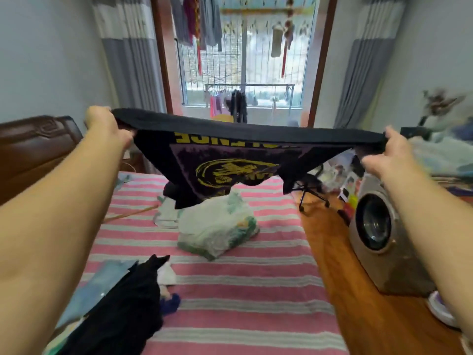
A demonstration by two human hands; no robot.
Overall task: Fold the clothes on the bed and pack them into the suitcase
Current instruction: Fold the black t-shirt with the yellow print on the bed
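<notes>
striped bed, two hands, one shirt

Both hands, left hand and right hand, hold a black T-shirt stretched above the striped bed.

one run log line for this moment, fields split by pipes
phase: spreading shirt | left hand: grips one end of black t-shirt | right hand: grips other end | shirt: held above striped bed | suitcase: not in view

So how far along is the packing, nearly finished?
Early, by the look of it. No suitcase is in view. Both hands, left hand and right hand, hold a black printed T-shirt stretched above the striped bed. A dark pile of clothes lies unfolded; a bagged bundle sits mid-bed.
</notes>
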